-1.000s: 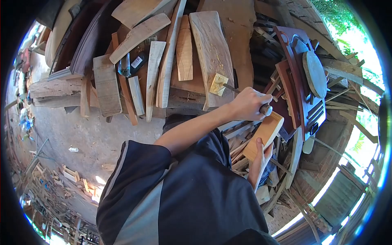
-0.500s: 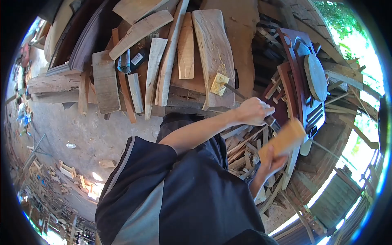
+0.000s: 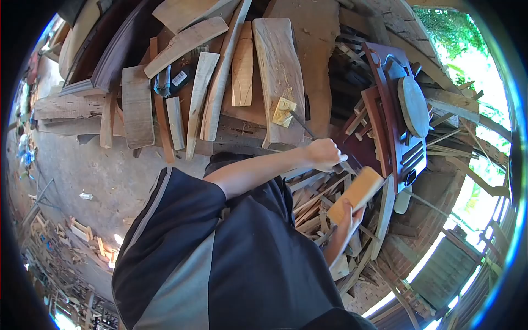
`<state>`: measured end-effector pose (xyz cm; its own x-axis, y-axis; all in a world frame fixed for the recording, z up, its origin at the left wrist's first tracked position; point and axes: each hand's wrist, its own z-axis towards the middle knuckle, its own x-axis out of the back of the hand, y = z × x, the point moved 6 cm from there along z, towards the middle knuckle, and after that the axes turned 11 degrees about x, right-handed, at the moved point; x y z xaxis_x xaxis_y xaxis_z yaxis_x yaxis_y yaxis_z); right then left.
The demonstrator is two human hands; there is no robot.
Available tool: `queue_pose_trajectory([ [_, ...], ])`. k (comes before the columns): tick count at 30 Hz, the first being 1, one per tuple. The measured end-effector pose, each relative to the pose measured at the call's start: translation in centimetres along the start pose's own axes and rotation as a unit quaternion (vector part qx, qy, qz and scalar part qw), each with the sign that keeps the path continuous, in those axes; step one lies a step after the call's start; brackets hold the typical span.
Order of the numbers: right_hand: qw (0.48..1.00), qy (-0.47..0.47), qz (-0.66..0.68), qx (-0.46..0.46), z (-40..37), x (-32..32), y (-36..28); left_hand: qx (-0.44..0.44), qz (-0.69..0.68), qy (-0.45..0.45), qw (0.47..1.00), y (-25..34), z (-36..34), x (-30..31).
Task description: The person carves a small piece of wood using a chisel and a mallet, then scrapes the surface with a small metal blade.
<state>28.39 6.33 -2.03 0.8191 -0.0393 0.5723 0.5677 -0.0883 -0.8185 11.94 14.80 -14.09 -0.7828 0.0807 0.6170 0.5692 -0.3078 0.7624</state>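
My left hand [image 3: 324, 154] is closed around the handle of a chisel [image 3: 302, 124], its thin blade slanting up and left. The blade's tip meets a small yellowish wood piece [image 3: 284, 112] with a carved surface. That piece lies near the lower end of a thick, curved plank [image 3: 279, 60] on the bench. In my right hand [image 3: 349, 217] is a rectangular wooden block [image 3: 356, 193], gripped at its lower side. The block is close to the butt end of the chisel's handle, below and to its right. Wood shavings lie scattered on the plank.
Several shaped wood pieces [image 3: 243, 63] and boards [image 3: 137, 110] lie along the bench to the left. A dark red furniture piece [image 3: 385, 115] stands at the right. Beneath my hands is a heap of wood offcuts [image 3: 313, 203]. Concrete floor [image 3: 132, 165] shows at the left.
The whole view has shifted slightly left. The wooden block, blurred before near the chisel's handle end, is now sharper and a little lower left. My left hand still grips the chisel.
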Motion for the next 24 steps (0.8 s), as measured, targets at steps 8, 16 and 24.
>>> queue_pose_trajectory([
  [8,0.993,-0.054,-0.106,-0.008,1.2,-2.8,3.5,-0.027,0.023,-0.022,0.999,0.7,-0.9,0.0],
  [16,0.949,-0.127,-0.286,0.024,8.8,-12.7,6.3,-0.062,-0.159,0.071,0.983,4.1,-8.0,11.1],
  [24,0.896,-0.111,-0.403,0.146,13.1,-20.4,7.7,0.455,-0.037,0.283,0.843,-9.4,-13.7,10.3],
])
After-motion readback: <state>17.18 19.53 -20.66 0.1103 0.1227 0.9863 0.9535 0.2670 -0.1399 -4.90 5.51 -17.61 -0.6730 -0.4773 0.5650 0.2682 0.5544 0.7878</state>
